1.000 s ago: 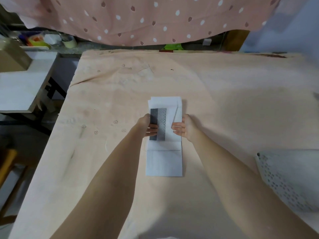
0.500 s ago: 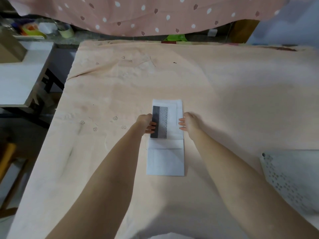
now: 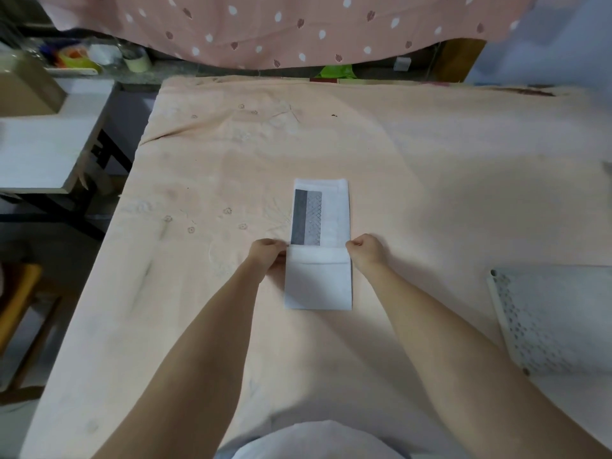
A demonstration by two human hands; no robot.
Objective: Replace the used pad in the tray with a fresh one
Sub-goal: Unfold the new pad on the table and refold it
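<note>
The white perforated plastic tray (image 3: 559,319) is cut off by the right edge of the view, so only its near-left corner and part of its holed floor show; whether anything lies in it cannot be told. It sits well to the right of the folded white pad (image 3: 319,246), which lies flat on the peach cloth-covered table (image 3: 430,180) about midway across it. The far part of the pad bears a dark grey and patterned lighter grey strip (image 3: 307,217); the near part is a plain folded flap. The left hand (image 3: 267,251) pinches the pad's left edge at the fold, and the right hand (image 3: 366,249), curled closed, pinches its right edge at the same line; fingertips of both are tucked out of sight. Beyond the pad hangs a pink spotted fabric (image 3: 281,28), with blurred clutter on the shelf at far left.
</note>
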